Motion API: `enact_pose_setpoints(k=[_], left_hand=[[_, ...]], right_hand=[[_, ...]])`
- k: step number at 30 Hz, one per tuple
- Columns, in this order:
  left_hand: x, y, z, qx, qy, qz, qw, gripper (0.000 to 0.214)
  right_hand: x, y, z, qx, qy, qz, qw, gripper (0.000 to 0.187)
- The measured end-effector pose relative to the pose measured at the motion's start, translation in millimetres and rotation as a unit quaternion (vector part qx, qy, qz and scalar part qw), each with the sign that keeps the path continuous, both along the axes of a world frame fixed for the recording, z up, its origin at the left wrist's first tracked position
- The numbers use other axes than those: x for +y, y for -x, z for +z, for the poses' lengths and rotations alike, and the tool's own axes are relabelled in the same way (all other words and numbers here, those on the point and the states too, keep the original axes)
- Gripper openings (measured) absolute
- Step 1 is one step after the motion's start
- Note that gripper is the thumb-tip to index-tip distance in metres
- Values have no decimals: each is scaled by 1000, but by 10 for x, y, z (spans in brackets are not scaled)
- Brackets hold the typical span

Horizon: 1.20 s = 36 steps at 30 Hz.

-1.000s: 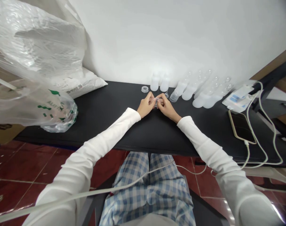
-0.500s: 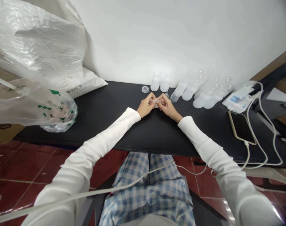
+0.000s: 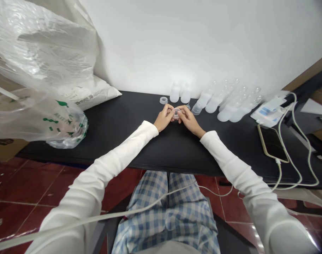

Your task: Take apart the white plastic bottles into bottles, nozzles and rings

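Note:
My left hand (image 3: 165, 119) and my right hand (image 3: 188, 120) meet over the middle of the black table (image 3: 129, 137). Both pinch a small clear plastic ring (image 3: 176, 113) between their fingertips. A second clear ring (image 3: 163, 100) lies on the table just beyond my left hand. Two upright translucent bottles (image 3: 180, 94) stand behind the hands by the wall. A small clear piece (image 3: 188, 106) lies by my right hand's fingertips.
Several translucent bottles (image 3: 230, 102) lie on their sides at the back right. A phone (image 3: 272, 142) with a white cable (image 3: 293, 141) and a white-blue packet (image 3: 268, 112) sit at the right. Large clear plastic bags (image 3: 39, 88) fill the left end.
The clear ring has turned between my fingertips so its round face shows. Both hands stay in the same place.

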State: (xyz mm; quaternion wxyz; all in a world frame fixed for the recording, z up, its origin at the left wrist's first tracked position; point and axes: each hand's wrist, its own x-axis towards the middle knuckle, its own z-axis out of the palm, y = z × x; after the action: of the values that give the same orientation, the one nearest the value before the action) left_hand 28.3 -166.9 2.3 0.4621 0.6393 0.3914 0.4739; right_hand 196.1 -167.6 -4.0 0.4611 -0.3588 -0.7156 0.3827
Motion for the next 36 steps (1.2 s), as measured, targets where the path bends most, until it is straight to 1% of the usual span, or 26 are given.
enact_pose_setpoints(k=[6,10,13,16,21,25,28,31,33,36], left_hand=[[-21,-18,-19,58,-37,4,998,15],[-32,-14,-19,91,-53,9,994,15],[-37,-8,-1,112,-53,9,992,17],[-33,-5,9,112,-47,6,993,18],[-8,-1,-22,94,-49,-1,994,19],[13,6,-62,90,-50,-4,995,16],[13,11,-72,92,-57,-10,994,15],[1,6,-64,87,-56,-11,995,14],[-5,-4,-53,76,-46,-6,996,16],[-5,-21,-37,52,-16,1,999,17]], right_hand=[[-20,9,5,-28,-13,-43,999,45],[-39,10,12,-70,-38,-67,995,36],[-53,14,16,-89,-43,-78,992,32],[-51,21,15,-66,-25,-59,996,32],[2,13,-17,-8,13,4,1000,40],[33,-7,-41,-6,22,12,1000,42],[8,-11,-25,-34,0,-7,999,38],[-37,-1,11,-79,-43,-46,995,34],[-58,12,31,-104,-65,-66,990,33],[-69,29,43,-116,-77,-74,988,33]])
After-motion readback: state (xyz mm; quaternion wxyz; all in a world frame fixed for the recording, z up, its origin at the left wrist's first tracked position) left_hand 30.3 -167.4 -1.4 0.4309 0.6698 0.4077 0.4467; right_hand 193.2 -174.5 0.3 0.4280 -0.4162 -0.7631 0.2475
